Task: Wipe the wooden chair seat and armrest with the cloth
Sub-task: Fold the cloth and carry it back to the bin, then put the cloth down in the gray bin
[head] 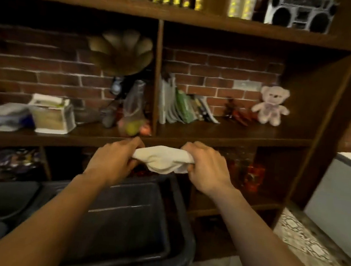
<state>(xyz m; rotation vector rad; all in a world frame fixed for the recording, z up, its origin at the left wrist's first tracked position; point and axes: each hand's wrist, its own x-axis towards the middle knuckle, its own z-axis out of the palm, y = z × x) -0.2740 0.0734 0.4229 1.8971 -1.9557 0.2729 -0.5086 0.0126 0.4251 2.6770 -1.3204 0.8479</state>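
Note:
A cream cloth (162,159) is bunched between both hands, in front of a dark wooden shelf unit. My left hand (113,160) grips its left end and my right hand (206,168) grips its right end, with the cloth stretched and sagging slightly between them. Both hands are held out at mid-frame, above a dark chair (183,232) with a black frame and a dark seat at the bottom. No wooden chair seat or armrest can be made out for certain in this view.
The wooden shelf unit (223,142) fills the view, backed by brick. It holds a tissue box (51,116), leaning books (182,105), a teddy bear (270,105) and a gramophone horn (122,52). A white cabinet (342,200) stands at right on patterned floor (310,246).

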